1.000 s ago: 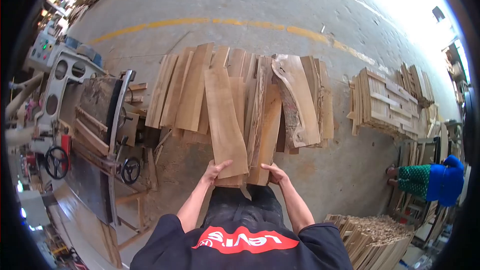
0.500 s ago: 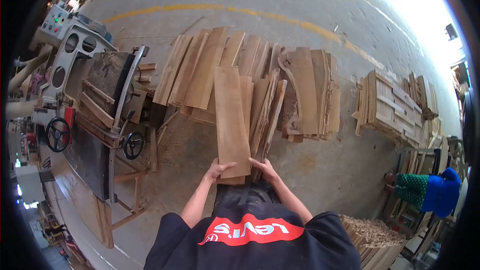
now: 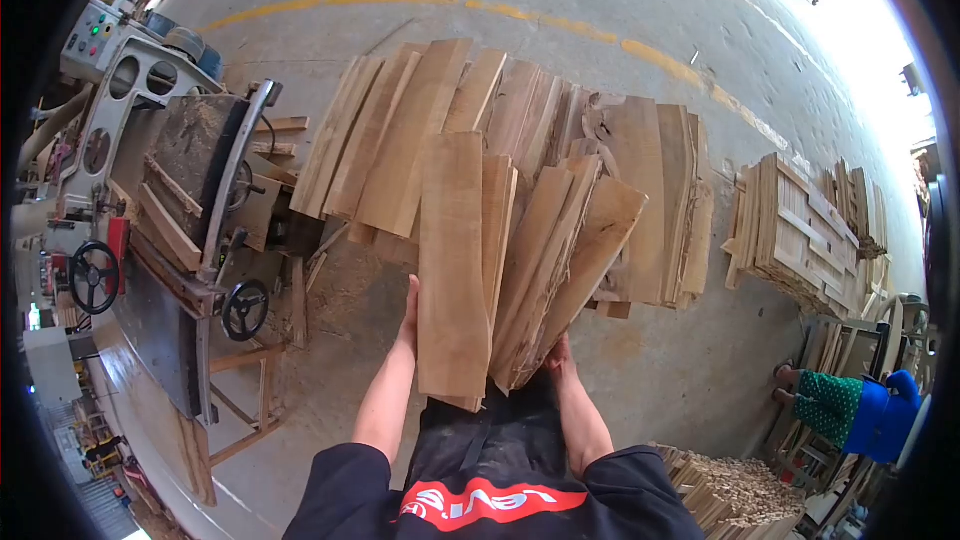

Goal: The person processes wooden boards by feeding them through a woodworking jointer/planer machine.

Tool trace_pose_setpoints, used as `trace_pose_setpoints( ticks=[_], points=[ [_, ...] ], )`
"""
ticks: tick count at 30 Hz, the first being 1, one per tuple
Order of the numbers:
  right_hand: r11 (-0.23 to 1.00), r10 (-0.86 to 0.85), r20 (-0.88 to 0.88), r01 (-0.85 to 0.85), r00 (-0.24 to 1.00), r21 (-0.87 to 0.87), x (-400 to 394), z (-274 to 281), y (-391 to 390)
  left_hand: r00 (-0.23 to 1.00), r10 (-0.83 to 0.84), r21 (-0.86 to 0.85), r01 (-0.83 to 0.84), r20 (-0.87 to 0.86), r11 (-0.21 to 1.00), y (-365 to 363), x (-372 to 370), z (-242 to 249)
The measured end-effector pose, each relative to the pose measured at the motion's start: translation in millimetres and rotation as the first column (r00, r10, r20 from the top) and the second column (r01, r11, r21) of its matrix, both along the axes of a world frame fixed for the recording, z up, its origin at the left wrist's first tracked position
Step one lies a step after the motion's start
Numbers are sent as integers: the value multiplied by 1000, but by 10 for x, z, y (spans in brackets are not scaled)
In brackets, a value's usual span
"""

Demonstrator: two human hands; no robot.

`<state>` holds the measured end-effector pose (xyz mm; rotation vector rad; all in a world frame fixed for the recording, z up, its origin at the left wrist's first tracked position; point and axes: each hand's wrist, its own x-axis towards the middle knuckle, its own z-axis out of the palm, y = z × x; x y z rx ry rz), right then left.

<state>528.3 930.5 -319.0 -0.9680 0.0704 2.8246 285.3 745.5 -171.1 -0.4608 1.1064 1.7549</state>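
A bundle of rough wooden boards stands fanned out in front of my body. My left hand [image 3: 410, 312] is against the left edge of the long front board [image 3: 452, 270], with part of the hand hidden behind it. On the other side, my right hand [image 3: 562, 358] grips the lower end of the tilted boards [image 3: 595, 250], its fingers mostly hidden. Some of these boards show bark along their edges. Just beyond them, a row of stacked boards [image 3: 415, 140] lies on the floor.
A woodworking machine [image 3: 190, 210] with black handwheels stands at the left. Slatted wood stacks [image 3: 790, 225] sit at the right. A person in blue [image 3: 880, 410] is at the far right. A pile of wood pieces [image 3: 740, 490] lies near my right side. A yellow line [image 3: 540, 15] crosses the floor.
Both hands have shifted from the near ends of the boards to the bundle's outer sides. The boards on the right have fanned out and now lean rightward.
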Motion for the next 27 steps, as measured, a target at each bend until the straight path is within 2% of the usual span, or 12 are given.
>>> trace_pose_setpoints(
  ticks=[2, 3, 4, 6, 7, 10, 11, 15, 18, 20, 22, 27],
  points=[
    [999, 48, 18, -48, 999, 22, -64, -169, 82, 980, -79, 141, 106, -182, 984, -156, -137, -470],
    [997, 68, 34, -70, 997, 43, -82, -210, 111, 956, -102, 207, 163, -277, 965, -129, -164, -510],
    [995, 84, 47, -86, 995, 57, -108, -233, 111, 971, -121, 136, 150, -205, 979, -134, -63, -512],
    [991, 108, 53, -112, 993, 78, -186, -276, 86, 987, -133, -13, 132, -89, 991, -14, 20, -46],
    [988, 120, 50, -124, 991, 89, -228, -286, 76, 956, -255, -112, 240, -145, 964, -138, -4, -356],
    [979, 158, 57, -164, 986, 123, -246, -284, 62, 821, -389, -183, 343, -418, 921, 259, 39, 150],
    [975, 171, 60, -178, 983, 133, -250, -268, 54, 816, -417, -157, 387, -401, 909, 276, 9, 180],
    [950, 226, 97, -242, 969, 199, -179, -104, -44, 764, -401, -119, 398, -505, 910, 146, 62, 125],
    [903, 288, 174, -327, 942, 280, -51, 100, -109, 843, -401, -67, 405, -358, 912, -12, 281, 207],
    [850, 337, 225, -398, 914, 346, 4, 275, -113, 815, -402, -63, 416, -417, 907, -67, 411, 412],
    [778, 380, 287, -471, 880, 415, 27, 485, -77, 780, -353, -139, 330, -517, 934, -205, 682, 56],
    [576, 426, 402, -586, 810, 570, -86, 1040, -27, 923, -200, 159, 262, -329, 952, -432, 889, 768]
  ],
)
